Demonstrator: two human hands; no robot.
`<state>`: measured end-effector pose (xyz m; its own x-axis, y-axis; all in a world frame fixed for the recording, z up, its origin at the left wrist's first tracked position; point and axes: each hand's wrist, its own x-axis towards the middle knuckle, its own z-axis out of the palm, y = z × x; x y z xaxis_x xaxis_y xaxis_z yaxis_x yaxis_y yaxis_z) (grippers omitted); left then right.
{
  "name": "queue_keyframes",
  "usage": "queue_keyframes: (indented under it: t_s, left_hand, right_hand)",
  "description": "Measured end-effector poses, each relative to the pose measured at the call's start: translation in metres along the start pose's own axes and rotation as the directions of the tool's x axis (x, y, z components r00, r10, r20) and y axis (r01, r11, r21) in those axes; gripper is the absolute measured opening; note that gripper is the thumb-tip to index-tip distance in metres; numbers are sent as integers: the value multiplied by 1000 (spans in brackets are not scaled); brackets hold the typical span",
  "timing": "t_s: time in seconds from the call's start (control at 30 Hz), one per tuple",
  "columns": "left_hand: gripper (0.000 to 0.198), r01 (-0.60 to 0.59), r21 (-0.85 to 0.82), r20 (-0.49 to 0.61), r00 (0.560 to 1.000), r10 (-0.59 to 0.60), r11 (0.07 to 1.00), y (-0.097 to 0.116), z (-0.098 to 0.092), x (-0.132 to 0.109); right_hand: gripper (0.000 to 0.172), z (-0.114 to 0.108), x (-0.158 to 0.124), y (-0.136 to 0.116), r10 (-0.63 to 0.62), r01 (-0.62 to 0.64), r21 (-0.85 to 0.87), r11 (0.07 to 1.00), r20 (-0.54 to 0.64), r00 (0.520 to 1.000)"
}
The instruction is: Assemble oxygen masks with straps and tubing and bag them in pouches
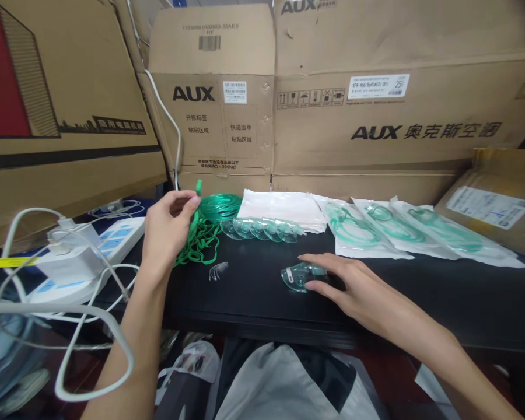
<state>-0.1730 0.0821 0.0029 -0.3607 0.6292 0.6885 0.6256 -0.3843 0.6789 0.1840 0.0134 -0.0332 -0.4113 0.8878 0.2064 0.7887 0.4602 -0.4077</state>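
My left hand (168, 224) is raised at the left with thumb and fingers pinched on a green elastic strap (199, 187), whose end sticks up above the fingertips. Just below it lies a tangled pile of green straps (201, 245). On the black table, my right hand (343, 280) grips a clear green oxygen mask (298, 276), thumb on the near side and fingers on the far side. The mask has a small white strip on it. Several more masks (262, 228) lie nested in a row behind. Some thin metal strips (219, 270) lie between my hands.
Coiled green tubing (221, 207) and a stack of white pouches (284, 210) stand at the back. Several packed mask sets (354, 227) lie to the right. A power strip (122, 233) with looping white cables (96, 315) is at the left. Cardboard boxes (219, 140) wall the back.
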Motion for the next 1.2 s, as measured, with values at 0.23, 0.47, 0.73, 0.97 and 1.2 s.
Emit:
queue_keyframes:
  t_s: [0.23,0.47,0.73,0.97,1.2]
  left_hand:
    - [26,-24,-140,-165,986,1,990,-6,0,1]
    - [20,17,-470,-113,990,-79,883,3,-3,4]
    - [13,77,-650,30,997,-76,756,35,3,-4]
    - [25,241,-569,375,927,-12,787,79,29,-37]
    - [28,545,-353,817,576,-33,760,69,61,-58]
  right_hand:
    - [49,0,-1,-1,-3,3,4,1000,-3,1000]
    - [49,0,-1,0,17,-17,-8,1000,13,1000]
    - [49,0,0,1,2,-2,-4,1000,5,1000]
    - [50,-16,2,22,-7,7,-36,999,-24,1000]
    - [50,-39,0,44,54,-54,-101,993,-7,999]
